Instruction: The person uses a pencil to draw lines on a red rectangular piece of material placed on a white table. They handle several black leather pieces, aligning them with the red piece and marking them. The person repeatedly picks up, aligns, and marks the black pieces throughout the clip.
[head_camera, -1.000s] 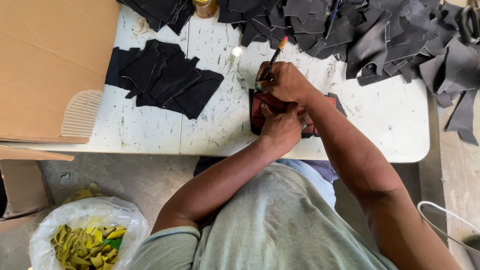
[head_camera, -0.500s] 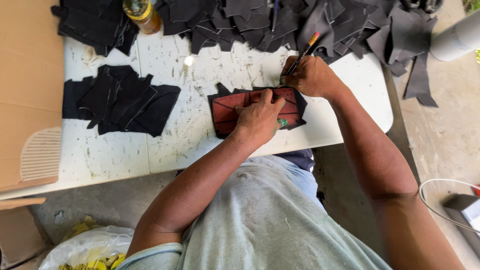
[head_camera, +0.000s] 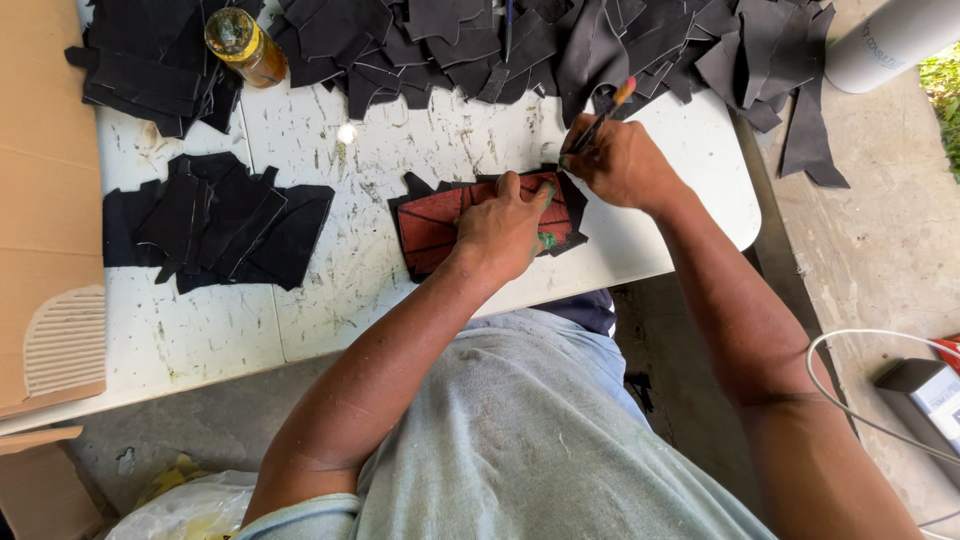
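Observation:
A reddish-brown template (head_camera: 430, 225) with dark lines lies on a black leather piece (head_camera: 415, 190) on the white table (head_camera: 330, 320). My left hand (head_camera: 505, 228) presses flat on the template's right part, fingers spread. My right hand (head_camera: 622, 162) is closed around a thin pen (head_camera: 600, 118) with an orange-red end, its tip down at the template's upper right corner. Both hands are close together near the table's right end.
A stack of black cut pieces (head_camera: 215, 220) lies to the left. A heap of black leather scraps (head_camera: 560, 45) runs along the far edge, with an amber bottle (head_camera: 245, 45) beside it. Cardboard (head_camera: 45, 200) covers the left end. A grey cylinder (head_camera: 890, 40) stands at the right.
The view has shifted so the table sits further right and closer. My left hand stays on the template and my right hand keeps the pen at its upper right edge.

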